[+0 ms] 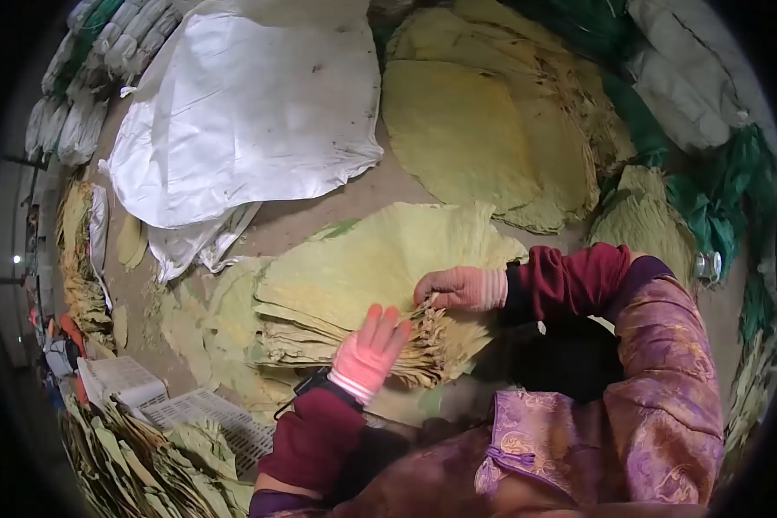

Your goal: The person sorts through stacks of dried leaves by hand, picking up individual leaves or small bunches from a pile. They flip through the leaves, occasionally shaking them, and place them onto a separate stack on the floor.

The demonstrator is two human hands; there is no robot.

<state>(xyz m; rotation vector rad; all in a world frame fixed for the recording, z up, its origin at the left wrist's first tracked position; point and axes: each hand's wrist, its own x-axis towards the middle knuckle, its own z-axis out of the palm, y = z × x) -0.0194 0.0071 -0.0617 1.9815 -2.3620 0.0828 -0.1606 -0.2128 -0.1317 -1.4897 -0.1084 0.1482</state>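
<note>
In the head view, the leaf stack [345, 259] lies at the middle of the floor [332, 211], just in front of you, with its broad blades fanned away from you and its bunched stem ends toward you. Your right hand [462, 287] comes in from the right, its fingers closed on the stem ends at the stack's near right part. Your left hand [371, 352] is open, fingers extended and slightly apart, with the fingertips at the left side of those stems; the stack spreads beyond it. Both hands show pinkish coverings with pale striped cuffs.

Toward the floor's far left corner lies a white sheet [250, 112], well apart from your hands. To its right, beyond the stack, sits a larger leaf pile [475, 129]. Toward the floor's right edge are a smaller leaf bundle [643, 216], green netting [721, 203] and a small shiny container [708, 266]. Toward the near left corner, printed paper [211, 416] lies beside more loose leaves [129, 457].
</note>
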